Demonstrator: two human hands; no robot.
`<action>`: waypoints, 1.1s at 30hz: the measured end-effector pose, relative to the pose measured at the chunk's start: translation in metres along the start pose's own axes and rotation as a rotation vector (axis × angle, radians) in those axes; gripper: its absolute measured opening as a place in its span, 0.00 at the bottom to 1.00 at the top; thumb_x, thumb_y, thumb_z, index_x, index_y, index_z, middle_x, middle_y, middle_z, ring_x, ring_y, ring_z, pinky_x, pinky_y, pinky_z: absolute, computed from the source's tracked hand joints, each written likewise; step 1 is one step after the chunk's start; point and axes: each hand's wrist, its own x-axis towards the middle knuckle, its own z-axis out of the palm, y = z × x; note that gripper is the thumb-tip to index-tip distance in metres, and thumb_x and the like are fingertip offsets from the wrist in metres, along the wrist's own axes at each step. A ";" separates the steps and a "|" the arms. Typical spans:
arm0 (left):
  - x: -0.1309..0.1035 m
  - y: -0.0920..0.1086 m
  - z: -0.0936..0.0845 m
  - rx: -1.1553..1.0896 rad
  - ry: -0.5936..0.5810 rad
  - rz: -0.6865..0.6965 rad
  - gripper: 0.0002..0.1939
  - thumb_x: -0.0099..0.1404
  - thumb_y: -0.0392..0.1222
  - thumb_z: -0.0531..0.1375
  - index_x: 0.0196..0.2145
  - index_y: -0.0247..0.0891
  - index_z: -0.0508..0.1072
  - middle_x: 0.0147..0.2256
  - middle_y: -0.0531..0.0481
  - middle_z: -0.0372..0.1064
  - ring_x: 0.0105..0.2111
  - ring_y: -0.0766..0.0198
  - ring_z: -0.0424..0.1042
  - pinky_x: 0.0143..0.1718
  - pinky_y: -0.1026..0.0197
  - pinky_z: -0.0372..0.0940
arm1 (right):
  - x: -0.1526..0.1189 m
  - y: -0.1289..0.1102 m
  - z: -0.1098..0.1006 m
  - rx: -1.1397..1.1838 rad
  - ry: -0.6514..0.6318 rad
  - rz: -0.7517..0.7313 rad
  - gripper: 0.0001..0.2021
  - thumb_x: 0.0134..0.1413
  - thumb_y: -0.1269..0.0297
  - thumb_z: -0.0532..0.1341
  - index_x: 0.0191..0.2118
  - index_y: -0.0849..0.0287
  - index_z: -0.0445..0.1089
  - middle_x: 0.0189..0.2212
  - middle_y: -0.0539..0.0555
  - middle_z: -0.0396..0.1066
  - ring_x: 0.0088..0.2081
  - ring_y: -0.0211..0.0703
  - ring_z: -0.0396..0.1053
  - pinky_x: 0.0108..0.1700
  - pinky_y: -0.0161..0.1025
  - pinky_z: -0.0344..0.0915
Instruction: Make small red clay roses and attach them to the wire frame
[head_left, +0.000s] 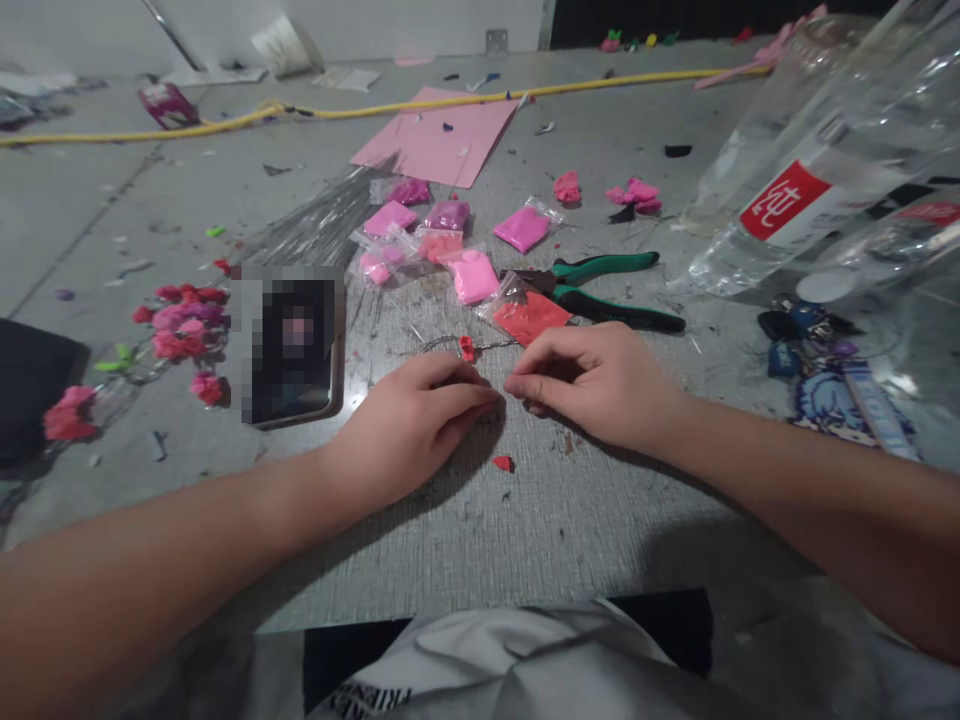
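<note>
My left hand (424, 415) rests over the grey table (555, 540), thumb and fingertips pressed together. Close beside it, my right hand (607, 385) has its thumb and index finger pinched. Whatever lies between the fingertips is too small or hidden to make out. A small red clay piece (503, 463) lies just below the gap between the hands. Above my left hand's fingers sits a small red clay flower (466, 348) by a thin twisted wire. A clear bag of red clay (531, 312) lies just beyond my right hand.
Behind the hands are several bags of pink clay (474, 276) and green-handled pliers (611, 310). A phone (300, 350) and pink clay flowers (184, 325) are left. Plastic bottles (795, 200) stand right. A yellow cord (420, 108) crosses behind pink paper (442, 135).
</note>
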 end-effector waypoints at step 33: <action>0.012 0.014 -0.012 -0.904 -0.010 -0.530 0.03 0.66 0.38 0.66 0.34 0.37 0.80 0.17 0.57 0.66 0.14 0.73 0.62 0.13 0.71 0.56 | -0.013 -0.013 0.005 -0.157 0.011 -0.412 0.02 0.64 0.66 0.66 0.40 0.55 0.77 0.35 0.51 0.78 0.34 0.39 0.74 0.37 0.38 0.72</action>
